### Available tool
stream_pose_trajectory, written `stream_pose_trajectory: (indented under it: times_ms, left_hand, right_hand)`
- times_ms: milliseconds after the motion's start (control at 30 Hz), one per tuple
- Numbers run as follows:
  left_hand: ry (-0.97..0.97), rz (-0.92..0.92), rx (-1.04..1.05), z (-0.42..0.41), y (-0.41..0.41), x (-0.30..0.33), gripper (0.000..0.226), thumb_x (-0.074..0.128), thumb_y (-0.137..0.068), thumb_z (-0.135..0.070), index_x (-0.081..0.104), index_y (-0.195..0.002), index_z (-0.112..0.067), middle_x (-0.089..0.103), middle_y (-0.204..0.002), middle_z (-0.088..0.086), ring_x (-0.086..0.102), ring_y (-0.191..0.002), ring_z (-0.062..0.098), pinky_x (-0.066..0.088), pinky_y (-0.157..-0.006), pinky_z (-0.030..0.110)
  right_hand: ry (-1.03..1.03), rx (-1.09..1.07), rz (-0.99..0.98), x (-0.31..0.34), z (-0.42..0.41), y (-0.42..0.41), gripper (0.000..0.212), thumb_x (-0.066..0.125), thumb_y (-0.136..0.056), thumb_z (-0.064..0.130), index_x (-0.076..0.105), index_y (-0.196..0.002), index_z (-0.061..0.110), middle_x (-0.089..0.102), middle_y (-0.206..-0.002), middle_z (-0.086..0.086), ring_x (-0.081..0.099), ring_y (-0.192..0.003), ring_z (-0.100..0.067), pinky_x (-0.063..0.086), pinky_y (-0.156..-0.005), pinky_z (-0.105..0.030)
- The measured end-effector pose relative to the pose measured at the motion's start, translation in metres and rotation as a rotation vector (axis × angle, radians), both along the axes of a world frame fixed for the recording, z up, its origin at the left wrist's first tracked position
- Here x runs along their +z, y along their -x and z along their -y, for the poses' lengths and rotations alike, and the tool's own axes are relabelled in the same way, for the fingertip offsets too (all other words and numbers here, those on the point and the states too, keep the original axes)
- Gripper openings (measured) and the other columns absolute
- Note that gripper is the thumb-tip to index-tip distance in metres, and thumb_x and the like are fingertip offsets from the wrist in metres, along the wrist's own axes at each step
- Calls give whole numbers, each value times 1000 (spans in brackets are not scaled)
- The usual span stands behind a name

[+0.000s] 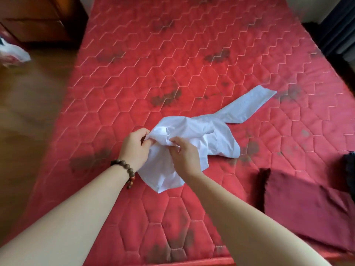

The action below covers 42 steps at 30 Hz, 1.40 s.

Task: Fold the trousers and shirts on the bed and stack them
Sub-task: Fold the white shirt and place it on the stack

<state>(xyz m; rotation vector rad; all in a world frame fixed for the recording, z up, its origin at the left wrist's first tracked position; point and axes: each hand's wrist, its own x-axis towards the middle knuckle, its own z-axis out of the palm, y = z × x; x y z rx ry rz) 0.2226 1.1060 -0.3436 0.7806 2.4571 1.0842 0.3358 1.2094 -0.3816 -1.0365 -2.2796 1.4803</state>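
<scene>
A crumpled white garment [215, 129] lies in the middle of the red quilted mattress [153, 64], one long part stretching up and to the right. My left hand [135, 147], with a beaded bracelet on its wrist, grips the bunched near edge of the cloth. My right hand [185, 156] pinches the same bunched edge a little to the right. The lower part of the garment hangs beneath both hands. A folded dark red garment [303, 210] lies flat on the mattress at the lower right.
Something dark [349, 166] sits at the right edge of the bed, mostly out of view. Wooden furniture [38, 22] stands at the far left, with a white bag [13, 54] on the brown floor. Dark curtains [338, 25] hang at the upper right.
</scene>
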Motion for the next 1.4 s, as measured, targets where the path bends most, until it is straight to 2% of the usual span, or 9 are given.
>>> stream_pose_trajectory:
  times_ms: [167,267,500,633,800,933,1000,1100,1400]
  left_hand:
    - [135,96,111,102,3,-24,20,57,-83,-8,47,-65,-7,42,-55,2,37,-54,17,32,-53,28]
    - [204,198,206,135,-8,-46,7,61,-83,-16,61,-86,-9,57,-84,1,52,-79,19,37,-69,31]
    - [106,-30,81,116,-18,-75,65,74,-81,-30,47,-134,-5,49,-136,9,44,-128,24,32,-105,28]
    - [154,-168,-134,74,-14,-104,81,73,-80,-39,36,-144,-4,33,-151,14,24,-144,30,22,-116,46]
    - [382,-139,-277,37,-7,-152,83,71,-79,-49,35,-143,-12,47,-139,11,43,-129,28,37,-105,40]
    - [436,-105,-229,36,-10,-163,28,63,-88,-29,57,-108,-11,61,-106,10,57,-101,32,47,-84,42]
    - [371,-52,-183,41,-12,-156,12,59,-89,-21,56,-84,-10,61,-84,9,57,-85,34,47,-72,41]
    - [314,-38,-164,45,-13,-127,36,58,-89,-18,35,-61,-19,44,-60,0,48,-63,28,37,-55,36]
    - [119,-57,-84,50,-5,61,19,64,-82,-18,51,-69,-22,53,-69,-4,50,-66,25,33,-54,31]
  right_hand:
    - [51,86,93,-21,103,12,21,53,-89,13,66,-104,20,61,-93,10,54,-85,-8,39,-72,-20]
    - [66,173,168,-35,131,-1,22,54,-88,20,65,-107,22,61,-108,10,58,-91,-8,45,-80,-25]
    - [-232,-137,138,-54,75,-24,44,64,-83,21,53,-125,15,41,-137,-6,41,-125,-21,42,-99,-40]
    - [-304,-244,332,-79,9,-36,76,73,-79,27,34,-144,21,21,-155,-12,26,-139,-28,32,-107,-42]
    - [-204,-125,501,-115,-45,-46,85,74,-78,35,25,-148,27,34,-147,-7,31,-136,-28,35,-104,-43]
    - [-236,-143,467,-118,-59,-45,9,65,-80,18,56,-79,17,52,-77,-1,50,-83,-29,33,-60,-34]
    - [-218,-128,410,-109,-60,-49,26,64,-79,12,46,-61,16,43,-59,2,43,-67,-24,28,-53,-33]
    - [-168,-87,383,-71,-54,-51,23,66,-80,14,53,-64,3,43,-58,-2,38,-61,-21,28,-54,-32]
    - [110,-175,154,149,-20,-8,43,70,-80,19,36,-54,21,30,-51,7,28,-50,-12,24,-46,-24]
